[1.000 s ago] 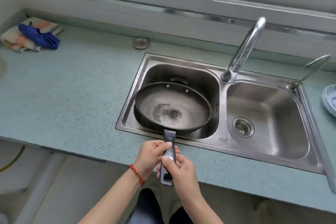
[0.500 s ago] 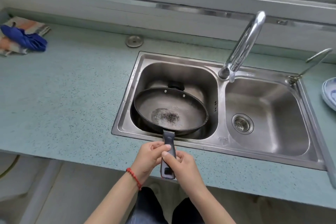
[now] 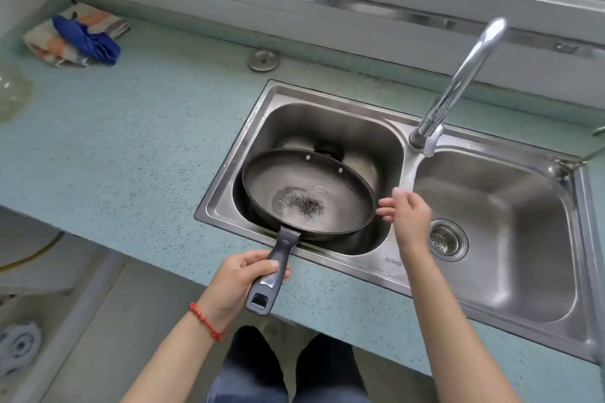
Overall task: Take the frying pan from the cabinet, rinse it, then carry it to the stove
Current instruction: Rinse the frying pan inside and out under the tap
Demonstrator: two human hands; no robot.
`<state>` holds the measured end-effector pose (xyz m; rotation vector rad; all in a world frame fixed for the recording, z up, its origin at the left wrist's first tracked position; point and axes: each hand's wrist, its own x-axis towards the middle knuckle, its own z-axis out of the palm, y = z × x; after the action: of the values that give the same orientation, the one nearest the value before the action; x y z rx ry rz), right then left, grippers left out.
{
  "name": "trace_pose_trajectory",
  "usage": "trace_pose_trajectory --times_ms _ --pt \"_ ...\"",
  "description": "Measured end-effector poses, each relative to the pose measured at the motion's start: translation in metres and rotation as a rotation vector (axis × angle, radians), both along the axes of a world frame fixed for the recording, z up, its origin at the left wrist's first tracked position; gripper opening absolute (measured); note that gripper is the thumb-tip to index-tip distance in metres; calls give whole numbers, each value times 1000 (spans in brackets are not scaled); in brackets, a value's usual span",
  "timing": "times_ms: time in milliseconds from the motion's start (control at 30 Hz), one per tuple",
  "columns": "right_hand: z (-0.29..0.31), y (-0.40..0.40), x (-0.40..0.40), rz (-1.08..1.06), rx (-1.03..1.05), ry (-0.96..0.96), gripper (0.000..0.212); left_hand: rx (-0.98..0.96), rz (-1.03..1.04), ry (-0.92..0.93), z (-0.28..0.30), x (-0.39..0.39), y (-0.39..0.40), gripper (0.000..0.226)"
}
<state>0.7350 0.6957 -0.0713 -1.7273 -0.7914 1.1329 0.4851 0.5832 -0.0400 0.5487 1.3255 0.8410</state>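
Observation:
A dark frying pan (image 3: 307, 193) with a worn patch in its middle hangs level over the left basin of a steel double sink (image 3: 397, 260). My left hand (image 3: 240, 281), with a red bead bracelet at the wrist, grips the pan's grey handle (image 3: 273, 271) over the counter's front edge. My right hand (image 3: 407, 217) is off the handle, fingers apart, just right of the pan's rim above the divider between the basins. The chrome faucet (image 3: 458, 82) arches over the divider; no water is running.
A speckled blue-green counter (image 3: 131, 141) surrounds the sink. A folded cloth with a blue rag (image 3: 82, 38) lies at the back left, a round metal cap (image 3: 263, 59) sits behind the sink, and the right basin has a drain strainer (image 3: 445, 239). A window frame runs along the back wall.
My right hand has let go of the handle and moved right, beside the pan's rim. The left hand alone now holds the pan. The view has shifted.

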Motion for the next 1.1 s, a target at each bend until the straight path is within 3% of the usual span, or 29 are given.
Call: trace_pose_trajectory --times_ms 133,300,567,767,933,1100 --pt "1 64 38 -179 32 -1 23 -15 36 -3 2 2 0 15" --pt "-6 102 48 -134 68 38 13 -25 28 -5 5 2 2 33" --pt "-10 102 65 -185 134 224 21 -39 4 -5 6 0 3 38" --pt "-3 100 90 -211 166 200 23 -43 13 -21 4 -2 3 40" --pt "2 103 85 -257 185 224 22 -46 15 -11 3 -1 3 56" --pt "7 108 85 -272 193 235 20 -50 21 -31 1 -2 3 52"
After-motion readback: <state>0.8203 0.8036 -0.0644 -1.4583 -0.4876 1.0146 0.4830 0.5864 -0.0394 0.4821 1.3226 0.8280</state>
